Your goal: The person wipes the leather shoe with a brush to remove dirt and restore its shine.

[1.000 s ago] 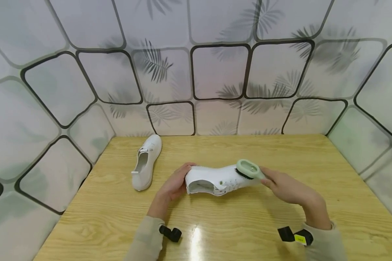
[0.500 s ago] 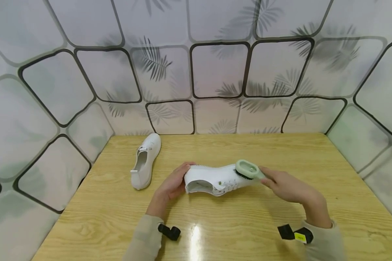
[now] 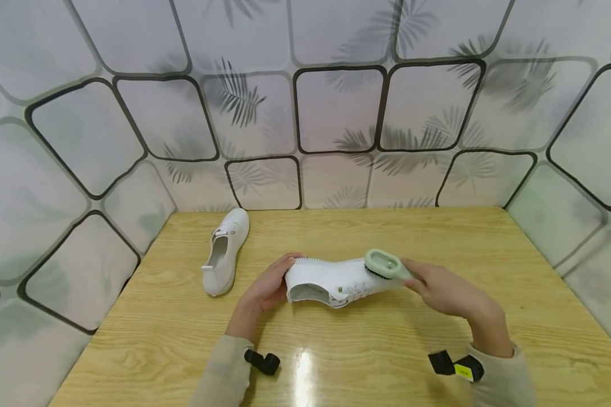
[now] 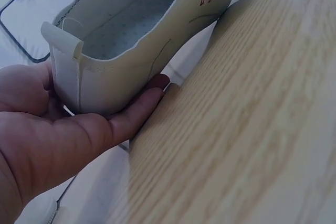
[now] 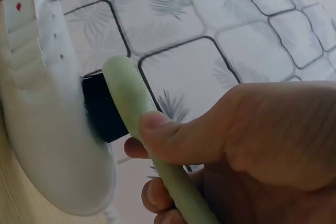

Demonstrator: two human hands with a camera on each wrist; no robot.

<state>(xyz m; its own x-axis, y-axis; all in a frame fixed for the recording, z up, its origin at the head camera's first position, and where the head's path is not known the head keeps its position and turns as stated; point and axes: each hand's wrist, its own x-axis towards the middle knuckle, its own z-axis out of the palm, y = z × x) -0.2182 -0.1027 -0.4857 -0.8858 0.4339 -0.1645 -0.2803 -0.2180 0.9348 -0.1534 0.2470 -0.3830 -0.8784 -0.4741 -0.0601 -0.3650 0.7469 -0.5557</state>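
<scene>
A white lace-up shoe lies tilted on its side near the middle of the table, its opening facing the person. My left hand grips it by the heel; in the left wrist view the fingers wrap under the heel and the thumb side sits behind it. In my right hand is a pale green brush, held by its handle between thumb and curled fingers. The brush's dark bristles press against the toe part of the shoe.
The matching white shoe stands upright at the table's back left, toe toward the wall. A wooden table spans the space below. Walls with a stone-and-leaf pattern rise behind and on both sides.
The brush has shifted very slightly left along the shoe's toe part. Both hands keep their holds, and the second shoe stays in place.
</scene>
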